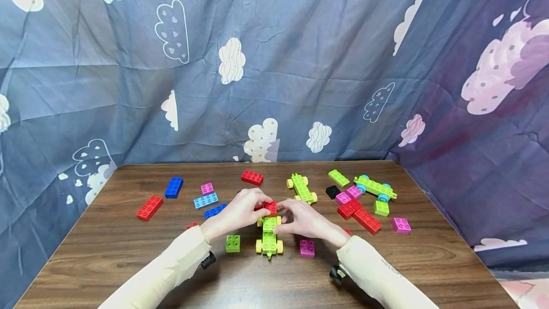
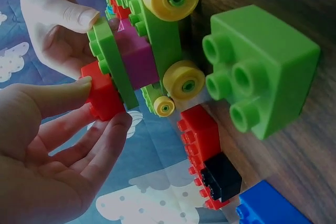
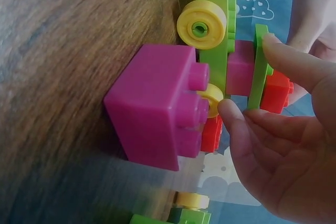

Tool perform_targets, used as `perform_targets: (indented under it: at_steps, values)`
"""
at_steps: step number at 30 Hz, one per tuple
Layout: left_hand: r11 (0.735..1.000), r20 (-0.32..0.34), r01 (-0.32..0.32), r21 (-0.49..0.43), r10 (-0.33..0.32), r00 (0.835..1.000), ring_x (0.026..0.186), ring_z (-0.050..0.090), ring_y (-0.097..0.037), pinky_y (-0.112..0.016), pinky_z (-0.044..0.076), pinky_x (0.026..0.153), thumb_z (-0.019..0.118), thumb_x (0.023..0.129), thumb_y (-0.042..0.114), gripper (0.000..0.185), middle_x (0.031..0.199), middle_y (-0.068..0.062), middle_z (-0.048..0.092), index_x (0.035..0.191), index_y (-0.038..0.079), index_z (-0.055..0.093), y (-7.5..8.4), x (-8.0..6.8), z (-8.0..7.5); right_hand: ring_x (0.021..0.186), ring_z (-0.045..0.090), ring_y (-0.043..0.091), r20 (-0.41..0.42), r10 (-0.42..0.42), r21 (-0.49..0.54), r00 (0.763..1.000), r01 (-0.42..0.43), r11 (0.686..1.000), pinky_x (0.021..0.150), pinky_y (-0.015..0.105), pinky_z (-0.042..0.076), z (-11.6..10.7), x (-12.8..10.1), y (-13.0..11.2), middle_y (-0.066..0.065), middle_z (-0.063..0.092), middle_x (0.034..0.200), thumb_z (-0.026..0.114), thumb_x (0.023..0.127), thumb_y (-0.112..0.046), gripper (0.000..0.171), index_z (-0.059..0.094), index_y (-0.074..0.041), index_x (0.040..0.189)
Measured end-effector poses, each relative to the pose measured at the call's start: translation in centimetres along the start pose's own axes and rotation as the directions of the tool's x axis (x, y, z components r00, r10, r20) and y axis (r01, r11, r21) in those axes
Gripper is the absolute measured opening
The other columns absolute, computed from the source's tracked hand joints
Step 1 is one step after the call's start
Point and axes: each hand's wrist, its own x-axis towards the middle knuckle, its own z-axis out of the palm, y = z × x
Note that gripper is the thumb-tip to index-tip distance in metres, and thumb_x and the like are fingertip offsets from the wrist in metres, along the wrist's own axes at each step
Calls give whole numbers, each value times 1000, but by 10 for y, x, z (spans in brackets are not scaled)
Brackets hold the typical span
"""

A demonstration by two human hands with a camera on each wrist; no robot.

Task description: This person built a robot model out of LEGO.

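A green car [image 1: 269,238] with yellow wheels stands at the middle of the wooden table [image 1: 128,261]. It carries a magenta brick [image 2: 137,56] and, on that, a thin green plate [image 2: 111,59]. My left hand [image 1: 259,207] pinches a small red brick [image 2: 103,98] between thumb and fingers, and the brick sits against the green plate. My right hand [image 1: 285,218] grips the car stack, thumb on the green plate [image 3: 257,72] and index finger by a yellow wheel [image 3: 212,98]. The red brick [image 1: 269,207] shows between both hands.
A loose green brick [image 1: 233,243] lies left of the car and a magenta brick [image 1: 307,248] right of it. Further off are a red brick [image 1: 149,208], a blue brick [image 1: 173,187], two more wheeled bases [image 1: 302,188] [image 1: 375,188] and red bricks [image 1: 359,214]. Cloud-print cloth hangs behind.
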Motion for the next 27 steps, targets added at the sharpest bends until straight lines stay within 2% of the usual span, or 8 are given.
perform_targets:
  at_steps: [5, 14, 22, 27]
  values:
    - [1000, -23, -6, -2, 6, 1000, 79, 62, -18, -19, 49, 66, 73, 88, 8, 20, 94, -10, 71, 106, 1, 74, 0, -2, 2, 85, 71, 18, 5, 7, -4, 1000, -7, 1000, 83, 33, 58, -1, 0, -1, 13, 70, 113, 82, 81, -30, 55, 63, 1, 122]
    - [999, -10, -3, 47, 4, 1000, 89, 66, -20, -29, 55, 76, 71, 91, 14, 23, 100, -8, 71, 111, 2, 72, 0, -4, 4, 84, 70, 18, 13, 18, -6, 1000, -17, 1000, 81, 32, 58, -2, 1, -1, 13, 70, 113, 82, 80, -30, 56, 63, 2, 122]
    - [999, -28, -21, 35, 22, 999, 85, 65, -18, -23, 53, 72, 72, 90, 15, 23, 99, -8, 71, 109, 3, 73, -1, -5, 5, 84, 70, 17, 11, 14, -5, 1000, -14, 1000, 81, 32, 58, -2, 0, -1, 12, 71, 111, 83, 80, -30, 56, 63, 1, 122]
    - [999, 5, -36, 35, 36, 999, 88, 65, -18, -24, 53, 74, 70, 92, 16, 23, 102, -7, 70, 111, 3, 72, -6, -5, 5, 85, 71, 19, 9, 12, -22, 1000, -11, 1000, 81, 30, 57, 0, 0, -1, 13, 70, 113, 83, 80, -31, 57, 63, 2, 123]
